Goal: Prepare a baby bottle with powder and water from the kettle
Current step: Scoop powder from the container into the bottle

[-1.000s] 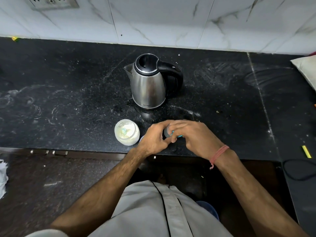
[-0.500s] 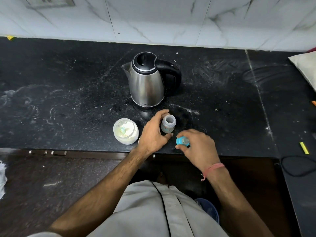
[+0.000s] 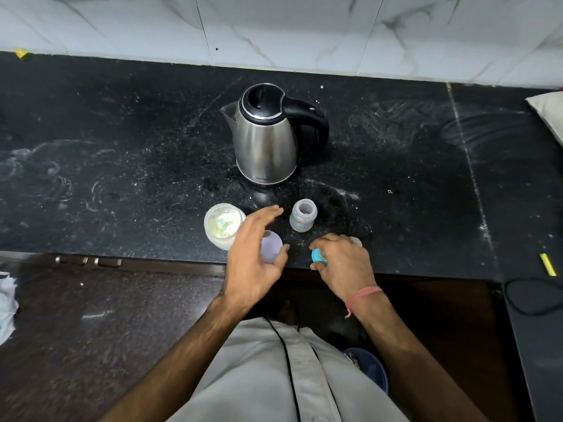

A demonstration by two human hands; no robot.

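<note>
A small clear baby bottle (image 3: 302, 219) stands uncapped and upright on the black counter (image 3: 122, 166), just in front of the steel kettle (image 3: 265, 138). My right hand (image 3: 342, 263) holds the bottle's blue cap (image 3: 319, 256) at the counter's front edge. My left hand (image 3: 254, 254) hovers with fingers spread and relaxed, left of the bottle, above a translucent round lid (image 3: 272, 246). An open tub of pale powder (image 3: 224, 225) with a small blue scoop inside sits left of that hand.
A white marble-tiled wall (image 3: 274, 32) backs the counter. A pale cushion-like thing (image 3: 548, 112) is at the right edge, with a yellow strip (image 3: 547, 264) and a black cable (image 3: 536, 296) nearer. Drawer handles (image 3: 88, 261) sit below the counter's front edge.
My right hand took the blue cap off the bottle and carried it down to the counter's front edge. My left hand let go of the bottle and moved left, fingers opening.
</note>
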